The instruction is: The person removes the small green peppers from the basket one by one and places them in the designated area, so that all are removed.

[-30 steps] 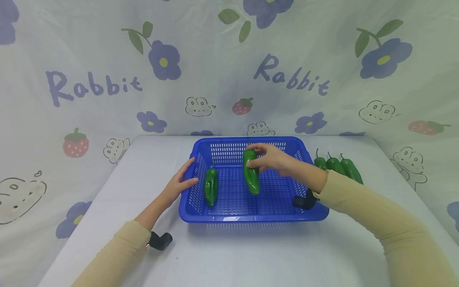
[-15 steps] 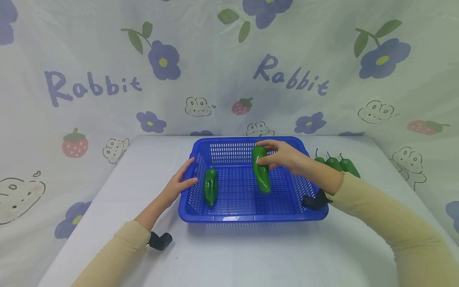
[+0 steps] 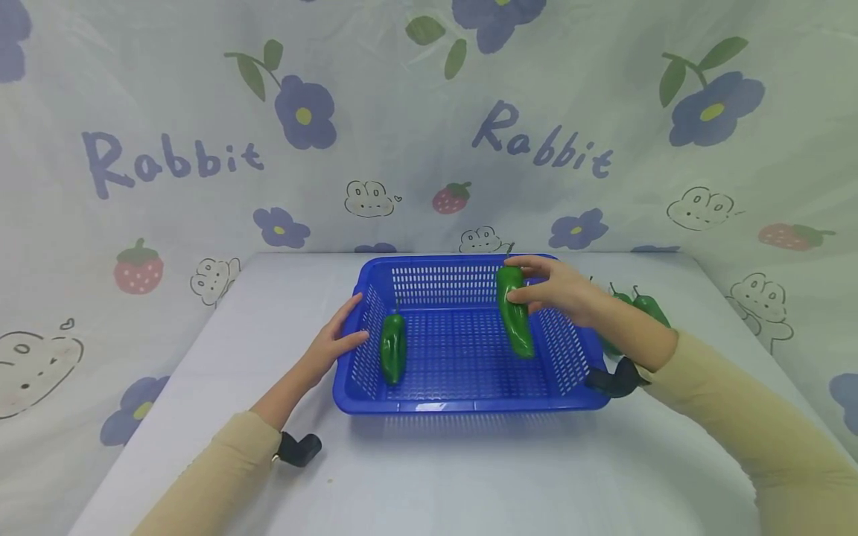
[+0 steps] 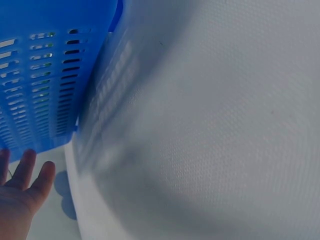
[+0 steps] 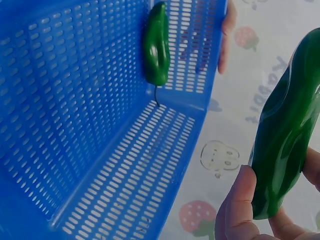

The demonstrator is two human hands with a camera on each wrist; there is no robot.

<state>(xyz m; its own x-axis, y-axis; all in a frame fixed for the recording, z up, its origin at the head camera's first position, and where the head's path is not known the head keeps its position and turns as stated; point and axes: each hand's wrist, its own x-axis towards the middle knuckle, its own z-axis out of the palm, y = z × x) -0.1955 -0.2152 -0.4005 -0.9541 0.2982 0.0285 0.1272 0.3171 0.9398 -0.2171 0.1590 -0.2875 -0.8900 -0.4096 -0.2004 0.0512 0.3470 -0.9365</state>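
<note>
My right hand pinches a green chili pepper near its stem end, thumb on one side and fingers on the other. The pepper hangs tip down over the right part of a blue plastic basket. In the right wrist view the held pepper shows large and glossy. A second green pepper lies inside the basket along its left wall. My left hand rests at the basket's left rim with its fingers spread. From the left wrist view, those fingers show beside the slotted wall.
On the white table, right of the basket, lie several more green peppers, partly hidden behind my right forearm. A white sheet printed with flowers, strawberries and rabbits hangs behind the table.
My right hand has moved to the right across the basket with the pepper, and slightly up. My left hand and the pepper lying in the basket have stayed in place.
</note>
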